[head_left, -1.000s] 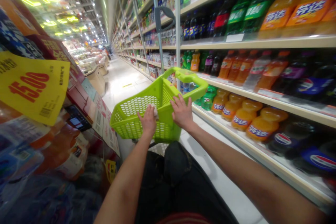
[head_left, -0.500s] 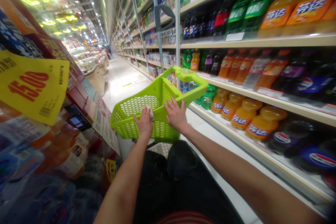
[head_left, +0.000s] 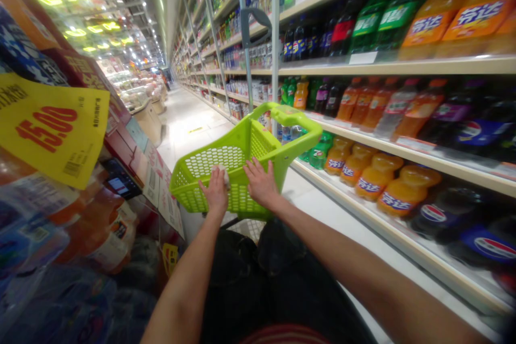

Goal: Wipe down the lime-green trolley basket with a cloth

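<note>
A bright green shopping cart with perforated sides stands right in front of my knees, its handle toward the shelves on the right. My left hand lies at the top of the cart's near side, pressing a small crumpled white cloth, perhaps a tissue, under its fingers. Just right of it, my right hand rests on the same side near the handle end, palm down, fingers spread and holding nothing. Parts of the white cloth are hidden behind the left fingers.
Long shelves of soda bottles run along the right. At left hangs a yellow price sign above stacked packs of orange drink bottles. A pale tiled aisle stretches ahead.
Both hands have slid a little to the left along the cart's near side, the white cloth moving with the left hand. The cart has barely moved in view.
</note>
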Action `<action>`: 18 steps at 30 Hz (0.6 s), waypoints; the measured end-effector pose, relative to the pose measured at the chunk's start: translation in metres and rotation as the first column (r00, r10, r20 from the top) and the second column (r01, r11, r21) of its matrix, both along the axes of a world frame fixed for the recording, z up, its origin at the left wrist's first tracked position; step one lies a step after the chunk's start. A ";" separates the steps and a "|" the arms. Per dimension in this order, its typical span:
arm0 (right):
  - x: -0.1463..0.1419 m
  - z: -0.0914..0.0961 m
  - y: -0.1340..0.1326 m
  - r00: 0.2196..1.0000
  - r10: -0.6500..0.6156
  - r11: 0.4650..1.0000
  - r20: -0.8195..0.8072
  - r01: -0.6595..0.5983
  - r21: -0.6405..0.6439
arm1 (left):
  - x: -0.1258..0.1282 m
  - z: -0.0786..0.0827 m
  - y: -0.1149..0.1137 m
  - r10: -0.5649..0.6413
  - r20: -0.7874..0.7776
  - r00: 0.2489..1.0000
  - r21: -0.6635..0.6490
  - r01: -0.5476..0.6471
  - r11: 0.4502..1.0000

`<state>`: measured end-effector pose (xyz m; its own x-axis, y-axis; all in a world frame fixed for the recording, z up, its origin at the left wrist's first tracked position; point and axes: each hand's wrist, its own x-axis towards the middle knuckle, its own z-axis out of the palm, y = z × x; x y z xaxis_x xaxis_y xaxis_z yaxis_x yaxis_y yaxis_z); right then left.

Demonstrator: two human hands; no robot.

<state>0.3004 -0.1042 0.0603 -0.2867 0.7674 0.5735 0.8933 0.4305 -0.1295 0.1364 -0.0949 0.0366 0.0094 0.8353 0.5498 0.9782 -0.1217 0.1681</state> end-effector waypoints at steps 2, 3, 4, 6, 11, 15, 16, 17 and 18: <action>-0.009 -0.002 0.000 0.999 0.040 0.999 0.019 -0.040 -0.013 | 0.012 0.001 0.001 -0.038 -0.011 0.999 -0.001 0.038 0.999; -0.012 -0.002 0.000 0.998 0.050 0.999 0.025 -0.050 -0.018 | 0.014 0.001 0.002 -0.052 -0.016 0.999 -0.004 0.052 0.999; -0.014 -0.002 0.001 0.998 0.056 0.998 0.030 -0.055 -0.025 | 0.014 0.001 0.002 -0.059 -0.018 0.998 -0.009 0.059 0.998; -0.015 -0.002 0.001 0.997 0.062 0.997 0.038 -0.060 -0.039 | 0.005 0.001 0.002 -0.046 -0.012 0.999 -0.020 0.045 0.999; -0.013 -0.002 0.001 0.997 0.065 0.996 0.048 -0.062 -0.058 | -0.025 0.000 -0.002 0.063 0.023 0.998 -0.036 -0.062 0.997; -0.014 -0.004 0.000 0.998 0.052 0.997 0.029 -0.051 -0.056 | -0.014 0.001 -0.002 0.007 -0.012 1.000 -0.029 -0.007 1.000; -0.014 -0.005 0.000 0.998 0.053 0.997 0.027 -0.051 -0.056 | -0.010 0.001 -0.001 -0.018 -0.021 1.000 -0.025 0.018 1.000; -0.014 -0.005 0.000 0.998 0.054 0.997 0.027 -0.053 -0.056 | -0.007 0.001 -0.001 -0.038 -0.025 0.999 -0.019 0.038 0.999; -0.014 -0.005 0.000 0.998 0.056 0.997 0.028 -0.054 -0.057 | -0.006 0.001 0.000 -0.050 -0.024 0.998 -0.014 0.050 0.999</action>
